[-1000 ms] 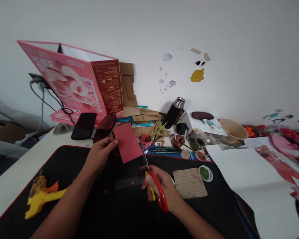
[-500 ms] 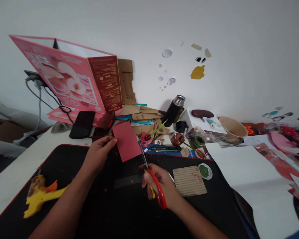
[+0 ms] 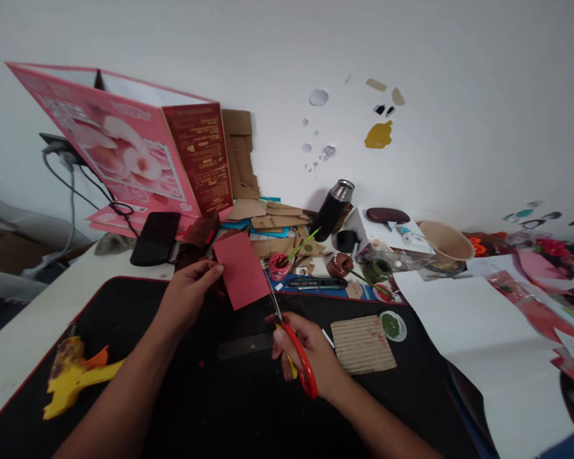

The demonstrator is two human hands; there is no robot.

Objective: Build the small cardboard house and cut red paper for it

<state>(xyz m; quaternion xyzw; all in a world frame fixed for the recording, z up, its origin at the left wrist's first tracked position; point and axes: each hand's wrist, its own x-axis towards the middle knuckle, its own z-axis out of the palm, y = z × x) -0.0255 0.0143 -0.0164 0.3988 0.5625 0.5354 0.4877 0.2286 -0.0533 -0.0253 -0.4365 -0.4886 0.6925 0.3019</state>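
Between thumb and fingers, my left hand [image 3: 194, 288] pinches the left edge of a flat red sheet of paper [image 3: 243, 271], held up above the black mat [image 3: 210, 408]. My right hand [image 3: 309, 350] grips a pair of scissors [image 3: 302, 368] with red and yellow handles. Their blades point up and away, lying along the sheet's right edge; whether paper is between them I cannot tell. Under the hands, a clear ruler [image 3: 245, 346] lies on the mat. To the right are a piece of corrugated cardboard [image 3: 363, 344] and a small dish of green paint [image 3: 392, 326].
A yellow glue gun [image 3: 76, 376] lies at left, near a black phone [image 3: 155, 238]. Behind the sheet stand paint jars [image 3: 340, 264], a utility knife [image 3: 316, 283] and a black flask [image 3: 333, 209]. A large pink box [image 3: 124, 146] leans at the back left. White paper [image 3: 488, 338] covers the right side.
The whole view has shifted slightly. Both hands keep their holds, and the scissor blades look closer together along the sheet's right edge.
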